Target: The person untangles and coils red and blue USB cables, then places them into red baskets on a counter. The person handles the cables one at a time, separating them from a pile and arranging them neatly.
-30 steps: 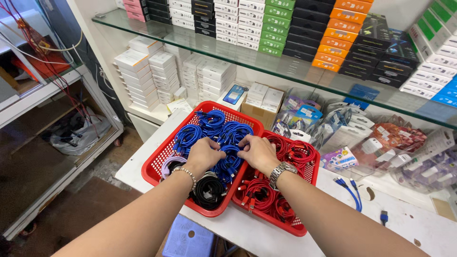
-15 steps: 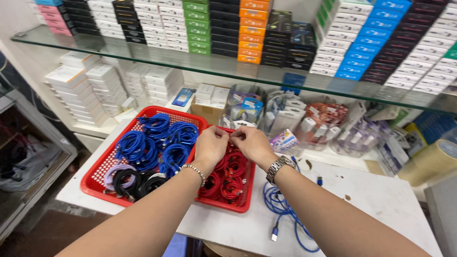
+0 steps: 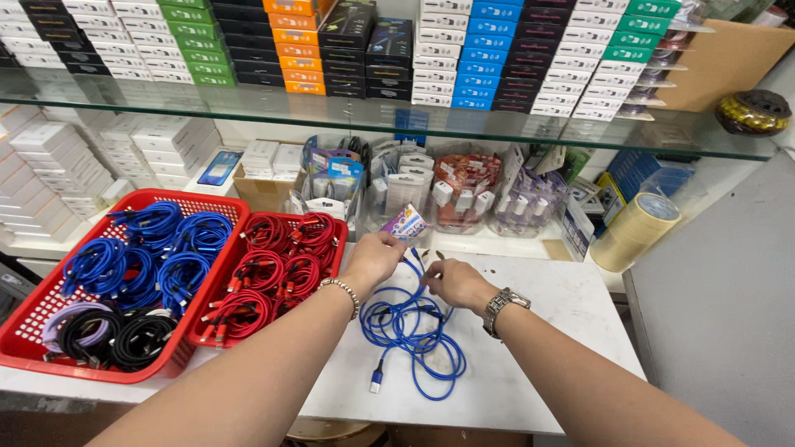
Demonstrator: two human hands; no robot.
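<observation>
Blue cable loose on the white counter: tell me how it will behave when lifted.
The blue cable is probably floppy: it lies in slack, uneven loops. Lifted by the left hand and right hand, it would likely sag and trail its plug end. It may tangle, since loops overlap.

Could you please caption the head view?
Both hands gather a loose blue cable beside red baskets of coiled cables.

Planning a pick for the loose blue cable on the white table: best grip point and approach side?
Grip the blue cable at the bunched overlapping loops, mid-tangle, from straight above: it lies flat on the white table, so there is no side purchase. The connector end trails free toward the near edge. Both hands already work its far end.
</observation>
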